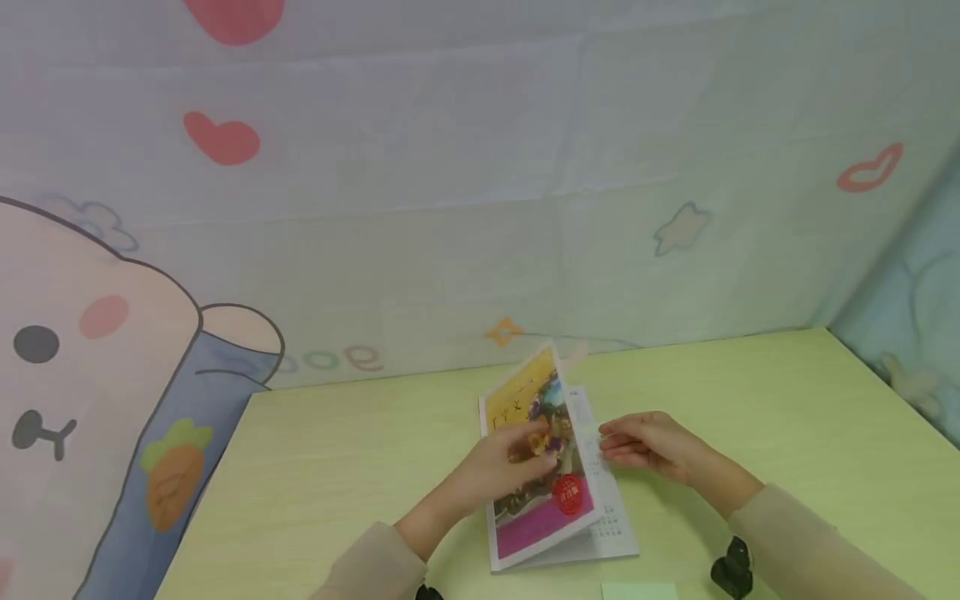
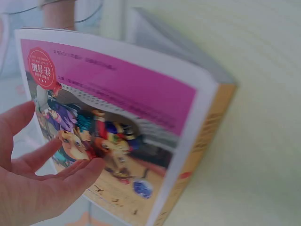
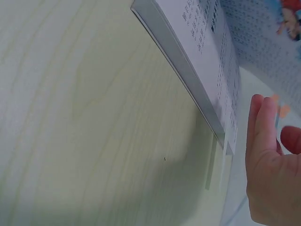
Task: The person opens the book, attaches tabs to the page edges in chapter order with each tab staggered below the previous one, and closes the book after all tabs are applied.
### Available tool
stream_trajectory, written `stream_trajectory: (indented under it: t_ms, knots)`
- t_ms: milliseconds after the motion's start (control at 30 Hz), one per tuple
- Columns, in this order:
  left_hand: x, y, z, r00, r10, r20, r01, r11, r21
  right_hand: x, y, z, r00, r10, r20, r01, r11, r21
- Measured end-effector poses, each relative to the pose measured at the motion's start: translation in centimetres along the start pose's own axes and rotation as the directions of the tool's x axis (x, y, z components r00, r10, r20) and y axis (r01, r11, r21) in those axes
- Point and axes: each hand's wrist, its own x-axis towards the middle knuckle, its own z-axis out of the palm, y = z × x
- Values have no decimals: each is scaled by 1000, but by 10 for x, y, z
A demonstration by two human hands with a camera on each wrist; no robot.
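A paperback book (image 1: 525, 533) with a yellow, illustrated and magenta cover lies partly opened, its front part tilted up over the printed pages (image 1: 611, 517). My left hand (image 1: 504, 467) is at the front cover, fingers spread and gently bent; in the left wrist view the fingertips (image 2: 96, 165) are at the cover picture. Just right of the raised part, my right hand (image 1: 660, 446) has its fingers extended and holds nothing. The right wrist view shows that hand (image 3: 270, 174) beside the open pages (image 3: 202, 42). A thin pale strip (image 3: 211, 162) sticks out by the book's far end.
The book lies on a pale wooden table (image 1: 337, 467). A pale green piece (image 1: 639, 591) shows at the bottom edge of the head view. Behind the table hangs a printed cloth (image 1: 450, 167) with hearts and a cartoon animal. Black wrist devices (image 1: 732, 568) sit under the sleeves.
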Motion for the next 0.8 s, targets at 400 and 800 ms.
stream_trajectory:
  t_ms: [400,800]
  knots:
    - [5,-25,33,988,116,97,-151,792,592,2,9,-4,1000,-11,-10,11,1000,8]
    - [4,-27,43,995,49,89,-97,716,692,5,27,10,940,-251,-230,61,788,-612]
